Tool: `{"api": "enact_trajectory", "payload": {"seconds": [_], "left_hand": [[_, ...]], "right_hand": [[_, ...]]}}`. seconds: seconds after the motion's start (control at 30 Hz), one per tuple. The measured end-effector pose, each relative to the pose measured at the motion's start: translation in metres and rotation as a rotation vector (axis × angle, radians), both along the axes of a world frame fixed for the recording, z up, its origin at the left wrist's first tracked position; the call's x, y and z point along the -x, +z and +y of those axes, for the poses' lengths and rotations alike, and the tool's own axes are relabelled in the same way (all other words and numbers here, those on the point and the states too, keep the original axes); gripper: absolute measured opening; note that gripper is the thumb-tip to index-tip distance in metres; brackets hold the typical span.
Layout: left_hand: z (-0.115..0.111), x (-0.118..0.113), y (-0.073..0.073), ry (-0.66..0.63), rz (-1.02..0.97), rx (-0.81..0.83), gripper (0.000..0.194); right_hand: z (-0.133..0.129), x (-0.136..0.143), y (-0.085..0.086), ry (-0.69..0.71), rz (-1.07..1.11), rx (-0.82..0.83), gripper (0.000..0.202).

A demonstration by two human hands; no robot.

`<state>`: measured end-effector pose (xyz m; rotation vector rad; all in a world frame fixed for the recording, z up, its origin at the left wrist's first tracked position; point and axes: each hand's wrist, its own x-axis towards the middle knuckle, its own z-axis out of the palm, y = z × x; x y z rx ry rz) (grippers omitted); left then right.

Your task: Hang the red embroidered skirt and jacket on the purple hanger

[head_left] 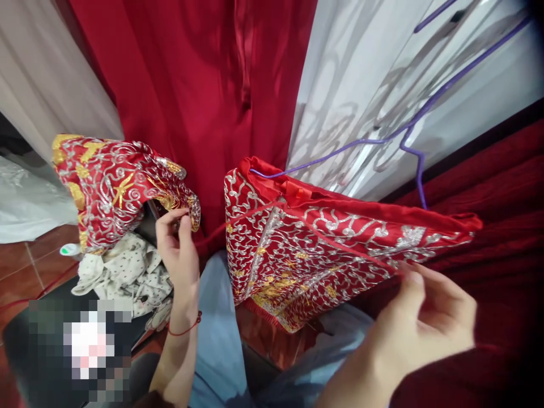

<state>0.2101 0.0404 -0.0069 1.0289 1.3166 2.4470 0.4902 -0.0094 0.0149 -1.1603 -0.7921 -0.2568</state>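
A red embroidered garment (pixel 293 249) with silver and gold stitching hangs by its plain red waistband from a purple wire hanger (pixel 361 141). Red drawstring (pixel 335 241) ends come out at the waistband and run apart to both sides. My right hand (pixel 433 317) pinches one end between thumb and finger, in front of the garment's right part. To the left, my left hand (pixel 181 243) has thumb and forefinger closed on the other end, which runs taut. Just behind those fingers is the scalloped edge of a matching red embroidered piece (pixel 114 184).
Red satin cloth (pixel 204 85) hangs behind, between pale drapes and white fabric (pixel 340 73). A dotted white cloth (pixel 123 275) lies on a dark surface at lower left, near a blurred-out patch. Dark red pleated curtain (pixel 501 226) fills the right side. My knees are below.
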Motion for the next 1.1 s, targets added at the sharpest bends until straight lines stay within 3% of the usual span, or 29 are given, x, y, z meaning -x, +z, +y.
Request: {"api": "enact_trajectory", "payload": {"seconds": [0.07, 0.13, 0.23, 0.37, 0.47, 0.57, 0.67, 0.87, 0.97, 1.03, 1.1], "left_hand": [[-0.004, -0.018, 0.008, -0.03, 0.158, 0.033, 0.013], [-0.007, -0.036, 0.021, -0.154, 0.299, 0.069, 0.018], [-0.003, -0.059, 0.04, -0.303, 0.56, 0.135, 0.018], [0.013, -0.072, 0.053, -0.37, 0.789, 0.149, 0.018], [0.025, -0.068, 0.06, -0.38, 0.84, 0.081, 0.015], [0.032, -0.06, 0.07, -0.402, 0.85, 0.029, 0.013], [0.037, -0.054, 0.076, -0.419, 0.842, 0.037, 0.013], [0.042, -0.049, 0.065, -0.265, 0.712, 0.055, 0.015], [0.041, -0.048, 0.056, -0.483, 0.568, 0.073, 0.018], [0.038, -0.049, 0.05, -0.717, 0.426, 0.097, 0.02], [0.032, -0.048, 0.043, -0.87, 0.282, 0.116, 0.019]], "right_hand": [[0.002, 0.018, 0.004, 0.096, -0.128, 0.192, 0.019], [0.009, 0.04, 0.011, 0.287, -0.311, 0.351, 0.021], [0.024, 0.072, 0.021, 0.548, -0.474, 0.428, 0.024], [0.042, 0.091, 0.035, 0.48, -0.556, 0.471, 0.025], [0.047, 0.088, 0.046, 0.527, -0.612, 0.466, 0.025], [0.05, 0.078, 0.054, 0.584, -0.592, 0.441, 0.026], [0.054, 0.071, 0.054, 0.528, -0.533, 0.442, 0.028], [0.06, 0.064, 0.042, 0.407, -0.416, 0.352, 0.026], [0.059, 0.063, 0.041, 0.512, -0.357, 0.311, 0.023], [0.055, 0.063, 0.039, 0.672, -0.281, 0.335, 0.022], [0.051, 0.064, 0.037, 0.818, -0.177, 0.374, 0.024]]}}
